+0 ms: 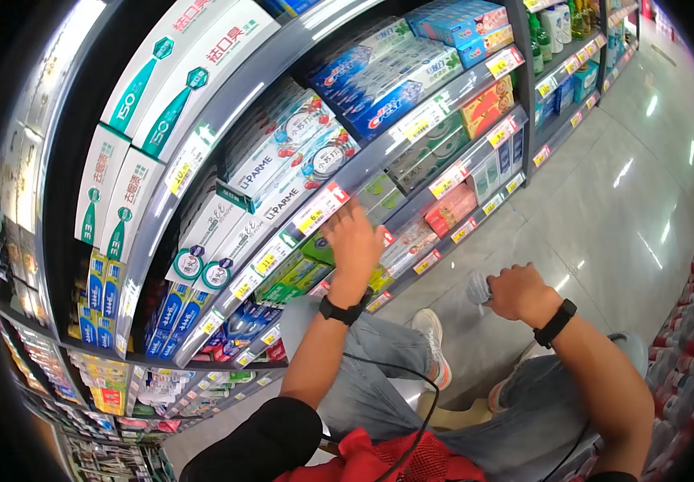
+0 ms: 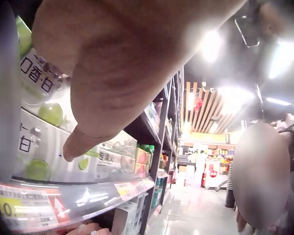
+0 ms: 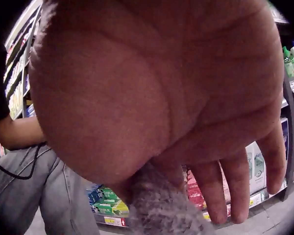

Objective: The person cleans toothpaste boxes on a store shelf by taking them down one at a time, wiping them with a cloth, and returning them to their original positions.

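My left hand (image 1: 355, 247) reaches in at the front of a lower shelf, its fingers relaxed beside a price strip (image 1: 316, 210). In the left wrist view its thumb (image 2: 81, 144) lies over white toothpaste boxes (image 2: 49, 115) printed with green limes; the ends of the other fingers are hidden. Out over the aisle, away from the shelves, my right hand (image 1: 522, 292) pinches a fuzzy grey cloth (image 3: 164, 208) between thumb and index finger. Its other three fingers hang down loosely in the right wrist view.
Curved shelves of toothpaste boxes (image 1: 307, 161) rise close on the left, with projecting edges. Red-capped bottles (image 1: 688, 321) line the right side. Grey floor tiles (image 1: 604, 177) run between. A black cable (image 1: 411, 371) hangs across my legs.
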A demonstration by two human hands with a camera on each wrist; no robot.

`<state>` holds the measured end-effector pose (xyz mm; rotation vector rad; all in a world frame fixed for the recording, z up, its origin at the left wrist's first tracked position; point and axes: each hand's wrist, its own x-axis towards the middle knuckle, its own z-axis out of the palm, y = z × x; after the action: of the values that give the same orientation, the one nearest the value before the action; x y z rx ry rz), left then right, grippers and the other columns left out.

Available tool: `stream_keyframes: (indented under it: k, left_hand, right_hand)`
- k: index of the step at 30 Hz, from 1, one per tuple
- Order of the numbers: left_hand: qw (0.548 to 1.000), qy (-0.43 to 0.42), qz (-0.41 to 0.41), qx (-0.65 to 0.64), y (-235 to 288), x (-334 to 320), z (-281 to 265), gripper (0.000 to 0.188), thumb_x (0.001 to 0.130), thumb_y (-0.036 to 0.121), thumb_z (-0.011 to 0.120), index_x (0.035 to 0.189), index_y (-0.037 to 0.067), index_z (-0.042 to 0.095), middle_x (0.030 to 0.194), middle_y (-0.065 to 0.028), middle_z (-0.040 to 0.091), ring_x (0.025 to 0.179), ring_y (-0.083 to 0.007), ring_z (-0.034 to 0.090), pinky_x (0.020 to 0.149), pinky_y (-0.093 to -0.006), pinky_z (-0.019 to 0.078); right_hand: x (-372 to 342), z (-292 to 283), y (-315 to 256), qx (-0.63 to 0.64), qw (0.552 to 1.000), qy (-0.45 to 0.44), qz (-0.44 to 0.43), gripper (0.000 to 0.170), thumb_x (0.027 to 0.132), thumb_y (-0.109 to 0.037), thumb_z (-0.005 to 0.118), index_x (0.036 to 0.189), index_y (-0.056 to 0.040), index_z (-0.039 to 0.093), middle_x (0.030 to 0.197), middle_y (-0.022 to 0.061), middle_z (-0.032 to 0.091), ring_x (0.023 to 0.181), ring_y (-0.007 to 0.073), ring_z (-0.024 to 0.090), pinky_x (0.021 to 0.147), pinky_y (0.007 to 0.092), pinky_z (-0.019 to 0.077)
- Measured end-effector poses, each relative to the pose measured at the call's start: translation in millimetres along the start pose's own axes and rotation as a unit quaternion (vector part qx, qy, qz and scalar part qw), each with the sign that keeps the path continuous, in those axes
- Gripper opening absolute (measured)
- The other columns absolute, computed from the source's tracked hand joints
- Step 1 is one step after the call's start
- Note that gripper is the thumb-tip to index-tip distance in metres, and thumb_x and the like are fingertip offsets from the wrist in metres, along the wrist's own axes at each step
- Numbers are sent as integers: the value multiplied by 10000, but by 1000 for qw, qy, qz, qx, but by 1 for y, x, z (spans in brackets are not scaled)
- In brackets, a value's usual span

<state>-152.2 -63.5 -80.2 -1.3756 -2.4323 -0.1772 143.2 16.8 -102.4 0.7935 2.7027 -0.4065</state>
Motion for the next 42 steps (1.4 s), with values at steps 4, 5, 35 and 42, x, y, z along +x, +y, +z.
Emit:
stream_keyframes:
  k: [4,5,35,42]
  left_hand:
    - [995,50,78,-39,18,-3,-6,990,748,263,824,1520,-29,277,1508,-292,323,1413,-455,292,1154,-601,227]
    - [991,71,97,-56,22,-3,-7,945,749,260,816,1499,-24,317,1475,-279,365,1385,-438,334,1136,-592,257]
    - [990,15,121,-77,130,117,22,713,798,303,717,1384,-33,490,1391,-283,531,1290,-415,526,1065,-536,414]
    - [990,-31,114,-71,103,129,19,561,878,263,635,1398,84,523,1387,-218,572,1261,-421,554,1054,-513,445]
  right_hand:
    - [4,-7,2,21,999,-39,-8,233,894,-254,603,1020,-118,744,1013,127,747,963,314,722,826,455,542]
    - [1,-9,1,21,999,-34,-29,210,875,-224,611,982,-111,751,986,131,748,938,317,725,799,447,552]
    - [41,21,-78,61,986,-156,-1,326,898,-233,589,1145,-87,743,1121,135,728,1011,372,684,780,591,494]
    - [46,43,-53,20,971,-237,-4,372,897,-257,629,1215,-83,711,1247,195,684,1127,395,656,856,590,470]
